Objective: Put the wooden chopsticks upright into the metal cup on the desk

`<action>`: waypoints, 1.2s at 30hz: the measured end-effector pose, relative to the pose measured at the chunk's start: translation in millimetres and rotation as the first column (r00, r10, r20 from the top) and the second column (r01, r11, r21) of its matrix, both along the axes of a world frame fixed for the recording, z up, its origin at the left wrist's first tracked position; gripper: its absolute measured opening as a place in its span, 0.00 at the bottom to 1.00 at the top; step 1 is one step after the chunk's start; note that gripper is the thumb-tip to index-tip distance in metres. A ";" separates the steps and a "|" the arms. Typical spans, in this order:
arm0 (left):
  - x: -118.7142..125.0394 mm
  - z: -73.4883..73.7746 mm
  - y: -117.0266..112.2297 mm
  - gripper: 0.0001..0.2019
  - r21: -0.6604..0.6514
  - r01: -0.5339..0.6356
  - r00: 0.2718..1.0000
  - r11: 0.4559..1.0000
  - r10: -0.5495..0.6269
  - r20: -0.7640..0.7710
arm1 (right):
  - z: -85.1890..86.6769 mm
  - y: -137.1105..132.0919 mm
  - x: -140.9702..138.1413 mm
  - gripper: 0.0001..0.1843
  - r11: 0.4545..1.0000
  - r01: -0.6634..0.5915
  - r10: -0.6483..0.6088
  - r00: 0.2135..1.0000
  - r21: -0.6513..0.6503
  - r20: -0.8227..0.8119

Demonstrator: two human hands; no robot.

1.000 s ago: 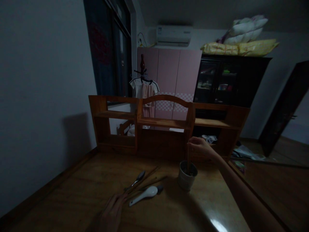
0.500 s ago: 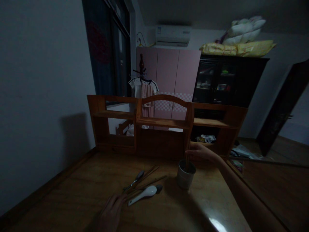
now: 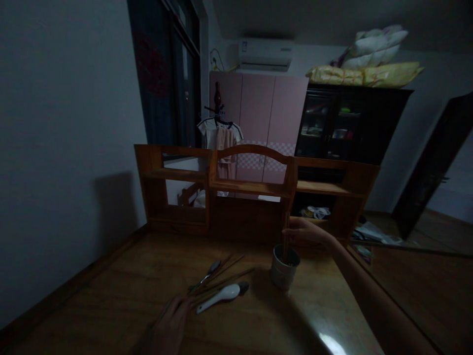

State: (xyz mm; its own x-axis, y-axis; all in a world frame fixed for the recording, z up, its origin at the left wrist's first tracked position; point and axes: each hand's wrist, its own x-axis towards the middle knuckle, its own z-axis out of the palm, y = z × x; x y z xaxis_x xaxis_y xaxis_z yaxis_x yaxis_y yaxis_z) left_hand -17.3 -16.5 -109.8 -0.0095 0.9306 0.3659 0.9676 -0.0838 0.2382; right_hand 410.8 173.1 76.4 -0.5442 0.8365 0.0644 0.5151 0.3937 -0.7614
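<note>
- The left hand (image 3: 168,328) lies low on the wooden table (image 3: 92,305), with its fingertips at the near ends of the loose chopsticks (image 3: 225,276). It is too dim to tell whether the fingers close on anything. It has barely shifted over the last second.
- The loose chopsticks fan away toward the far right. A metal utensil (image 3: 207,275) lies among them and a white ceramic spoon (image 3: 219,297) just beside. None of these has moved.
- A pale cup (image 3: 284,268) stands upright to the right of that pile and apart from it, in front of the wooden desk shelf (image 3: 254,187).
- The right hand (image 3: 305,231) is pinched on the tops of the upright chopsticks (image 3: 286,241), whose lower ends stand inside the cup. The hand has sunk slightly toward the rim in the last second, so the sticks seem seated at the bottom. This lot looks delivered, while the pile stays on the table.
</note>
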 end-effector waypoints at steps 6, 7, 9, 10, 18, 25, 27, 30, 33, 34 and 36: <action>1.0 1.5 -1.5 0.30 0.004 0.026 0.999 1.000 -0.026 -0.026 | -3.6 1.4 -1.1 0.23 1.000 0.009 -0.009 1.000 0.011 0.006; 1.8 3.3 -2.2 0.30 0.003 0.023 0.999 1.000 -0.023 -0.024 | -4.4 1.6 -1.4 0.23 1.000 0.009 -0.009 1.000 0.010 0.006; 3.0 6.1 -3.4 0.30 0.007 0.007 1.000 1.000 -0.006 -0.017 | -6.0 1.9 -1.7 0.23 1.000 0.010 -0.010 1.000 0.009 0.005; 3.3 6.8 -3.7 0.30 0.013 0.000 1.000 1.000 0.001 -0.015 | -6.6 2.2 -1.6 0.23 1.000 0.010 -0.010 1.000 0.008 0.005; 0.1 -0.6 1.1 0.30 0.015 0.025 0.999 1.000 -0.024 -0.027 | -8.7 7.1 2.9 0.21 1.000 0.015 -0.015 1.000 -0.012 0.017; -0.6 -3.0 -0.2 0.30 0.035 0.001 0.999 0.999 0.001 -0.052 | -11.9 7.6 5.2 0.20 0.999 -0.002 0.000 1.000 -0.050 -0.027; -0.6 -3.9 -0.8 0.30 0.043 -0.006 0.999 0.999 0.008 -0.045 | -14.1 6.7 5.5 0.21 0.998 -0.007 0.004 0.999 -0.068 -0.043; -0.8 -4.1 -1.0 0.30 0.044 0.002 0.999 0.999 0.000 -0.046 | -18.6 5.5 5.8 0.22 0.996 -0.009 0.003 0.998 -0.092 -0.069; -1.1 -2.9 -1.0 0.30 0.044 0.020 0.998 0.999 -0.018 -0.056 | -22.5 5.4 6.0 0.22 0.994 -0.006 -0.003 0.996 -0.109 -0.084; -1.1 -2.6 -0.9 0.30 0.050 0.024 0.998 0.998 -0.021 -0.053 | -23.5 5.7 6.1 0.22 0.994 -0.003 -0.007 0.996 -0.113 -0.086; -0.8 -2.0 -0.6 0.30 0.064 0.033 0.999 0.997 -0.031 -0.038 | -25.2 6.8 6.5 0.23 0.993 0.005 -0.016 0.996 -0.117 -0.089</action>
